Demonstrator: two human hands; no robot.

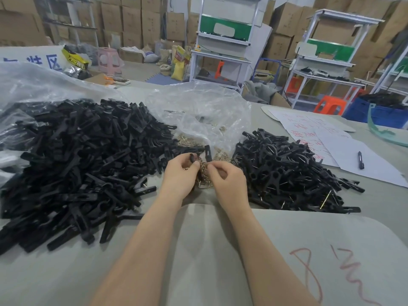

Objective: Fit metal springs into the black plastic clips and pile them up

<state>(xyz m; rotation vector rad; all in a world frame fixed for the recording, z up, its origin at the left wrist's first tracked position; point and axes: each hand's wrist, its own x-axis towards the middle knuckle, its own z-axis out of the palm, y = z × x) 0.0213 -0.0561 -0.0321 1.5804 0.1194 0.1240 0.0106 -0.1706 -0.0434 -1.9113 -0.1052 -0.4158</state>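
A big heap of black plastic clip halves (84,155) covers the table's left side. A smaller pile of clips fitted with springs (291,171) lies on the right. Loose brass-coloured springs (187,141) spill from a clear plastic bag (203,111) between the piles. My left hand (181,175) grips a black clip piece (192,158) and a tangle of springs (204,171). My right hand (227,180) pinches at that tangle, with a second black clip piece (208,153) standing up just behind its fingers.
White paper sheets with red writing (313,138) and a black pen (360,160) lie at the right. A blue crate (375,113) sits beyond them. Another clear bag (33,82) rises at the far left. Red scribble (309,272) marks the grey table near me.
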